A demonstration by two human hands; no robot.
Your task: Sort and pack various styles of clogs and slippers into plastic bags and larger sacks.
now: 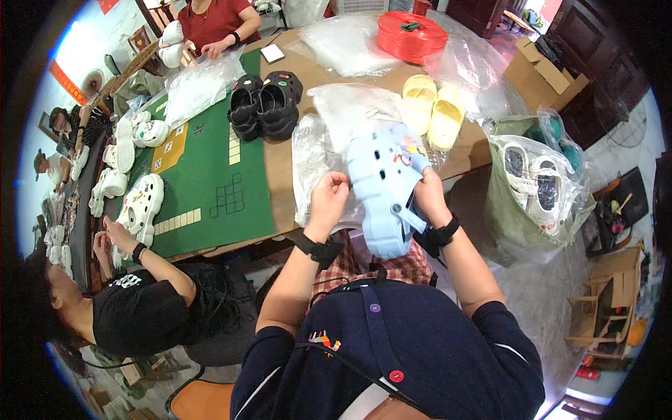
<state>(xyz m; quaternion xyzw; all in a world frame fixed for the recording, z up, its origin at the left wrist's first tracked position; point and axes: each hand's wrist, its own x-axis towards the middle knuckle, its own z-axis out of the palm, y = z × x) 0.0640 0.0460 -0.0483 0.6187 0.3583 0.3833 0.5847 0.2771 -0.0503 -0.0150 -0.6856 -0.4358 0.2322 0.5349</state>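
A light blue clog [383, 175] with round holes and small colourful charms is held up over the table's near edge, in front of my chest. My right hand [430, 194] grips its right side, fingers partly hidden by the shoe. Beside its left side is my left hand [329, 201], fingers curled together; whatever they pinch, if anything, is too small to make out. Clear plastic bags [315, 150] lie under and behind the clog. Beyond it sit yellow slides [446, 117], and to the left a pair of black clogs with charms [276, 105].
White clogs [142, 206] lie on the green mat [231, 185] at left, near a person in black [140, 308]. Another person in red [210, 28] handles plastic across the table. A red twine roll [413, 36], a cardboard box [542, 73] and a sack of shoes [535, 185] stand right.
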